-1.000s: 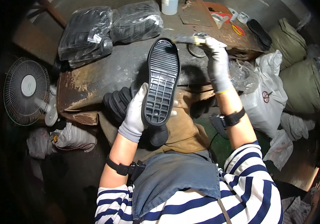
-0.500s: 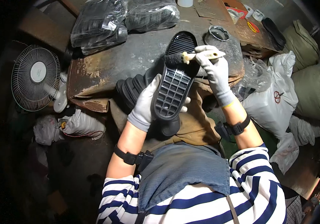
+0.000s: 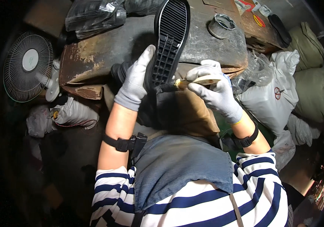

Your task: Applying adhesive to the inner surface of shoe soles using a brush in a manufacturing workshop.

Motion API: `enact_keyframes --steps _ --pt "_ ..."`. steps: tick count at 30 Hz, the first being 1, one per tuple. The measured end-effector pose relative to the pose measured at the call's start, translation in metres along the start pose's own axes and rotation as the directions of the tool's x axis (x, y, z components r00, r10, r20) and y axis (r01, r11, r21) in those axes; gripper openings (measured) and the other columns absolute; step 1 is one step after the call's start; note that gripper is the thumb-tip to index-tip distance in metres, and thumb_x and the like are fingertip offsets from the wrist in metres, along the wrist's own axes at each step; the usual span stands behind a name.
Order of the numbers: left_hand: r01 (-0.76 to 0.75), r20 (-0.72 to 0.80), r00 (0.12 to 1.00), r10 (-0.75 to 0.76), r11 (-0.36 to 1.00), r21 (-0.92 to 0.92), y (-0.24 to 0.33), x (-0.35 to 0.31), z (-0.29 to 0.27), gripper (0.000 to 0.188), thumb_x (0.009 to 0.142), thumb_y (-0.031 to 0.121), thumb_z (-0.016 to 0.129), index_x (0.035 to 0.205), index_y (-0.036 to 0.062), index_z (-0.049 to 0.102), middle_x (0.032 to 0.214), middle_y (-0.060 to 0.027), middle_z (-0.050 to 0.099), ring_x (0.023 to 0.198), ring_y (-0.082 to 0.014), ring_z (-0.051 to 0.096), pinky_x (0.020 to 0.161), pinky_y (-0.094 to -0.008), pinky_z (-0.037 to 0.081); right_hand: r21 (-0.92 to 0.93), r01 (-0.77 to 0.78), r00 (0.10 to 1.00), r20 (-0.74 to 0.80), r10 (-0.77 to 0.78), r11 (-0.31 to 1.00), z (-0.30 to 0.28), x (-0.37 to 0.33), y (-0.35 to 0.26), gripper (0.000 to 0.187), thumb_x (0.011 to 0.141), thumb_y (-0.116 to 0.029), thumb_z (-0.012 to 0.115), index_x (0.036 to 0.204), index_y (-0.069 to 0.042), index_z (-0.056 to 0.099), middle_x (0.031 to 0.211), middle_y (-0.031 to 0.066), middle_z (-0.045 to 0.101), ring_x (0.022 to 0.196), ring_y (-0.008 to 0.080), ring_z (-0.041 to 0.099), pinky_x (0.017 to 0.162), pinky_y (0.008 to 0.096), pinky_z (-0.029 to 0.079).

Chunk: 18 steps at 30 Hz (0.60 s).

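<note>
My gloved left hand (image 3: 136, 77) grips a black shoe sole (image 3: 169, 41) along its left edge; the thumb lies against that edge and the other fingers are hidden behind it. The sole is tilted up, its ribbed and gridded side toward me. In my gloved right hand (image 3: 213, 87) is a brush (image 3: 184, 83) with a pale handle and dark bristles. Those bristles touch the lower end of the sole. Behind my left hand, more black soles (image 3: 119, 72) are partly covered.
A worn workbench (image 3: 131, 34) holds plastic-wrapped black bundles (image 3: 94, 17) and a smeared metal can (image 3: 221, 26). Orange-handled scissors (image 3: 259, 20) and another dark sole (image 3: 279, 30) lie at the far right. A fan (image 3: 29, 64) stands left; white sacks (image 3: 271, 98) stand right.
The sole has risen farther from me and tilted up in my left hand. My right hand has brought the brush down from the sole's middle to its near end.
</note>
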<state>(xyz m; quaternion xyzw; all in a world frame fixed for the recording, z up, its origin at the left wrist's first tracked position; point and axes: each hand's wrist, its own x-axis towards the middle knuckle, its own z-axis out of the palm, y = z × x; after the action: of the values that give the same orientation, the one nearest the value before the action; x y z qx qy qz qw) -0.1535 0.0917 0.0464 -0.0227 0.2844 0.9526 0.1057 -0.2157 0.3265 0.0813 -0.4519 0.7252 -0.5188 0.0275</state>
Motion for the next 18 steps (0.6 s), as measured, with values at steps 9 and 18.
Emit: enact_keyframes --steps 9,18 --pt "0.038 -0.215 0.977 0.009 0.976 0.213 -0.005 -0.005 0.012 0.041 0.108 0.030 0.042 0.134 0.0003 0.054 0.118 -0.0104 0.068 0.095 -0.0164 0.070 0.083 -0.0305 0.059 -0.395 0.072 0.982 -0.132 -0.134 0.916 -0.038 0.033 0.028 0.013 0.080 -0.019 0.078 0.089 -0.013 0.070 0.091 -0.0006 0.072 0.088 0.0224 0.063 0.087 0.0358 0.042" --pt "0.165 -0.221 0.959 -0.176 0.984 -0.067 -0.025 -0.016 0.001 0.048 0.108 0.037 0.037 0.131 -0.0004 0.056 0.117 -0.0157 0.068 0.096 -0.0238 0.071 0.083 -0.0362 0.060 -0.691 0.320 0.889 -0.016 -0.457 0.648 -0.063 0.074 0.066 0.023 0.075 -0.017 0.076 0.097 -0.022 0.071 0.089 -0.0010 0.070 0.086 0.0219 0.062 0.083 0.0360 0.041"
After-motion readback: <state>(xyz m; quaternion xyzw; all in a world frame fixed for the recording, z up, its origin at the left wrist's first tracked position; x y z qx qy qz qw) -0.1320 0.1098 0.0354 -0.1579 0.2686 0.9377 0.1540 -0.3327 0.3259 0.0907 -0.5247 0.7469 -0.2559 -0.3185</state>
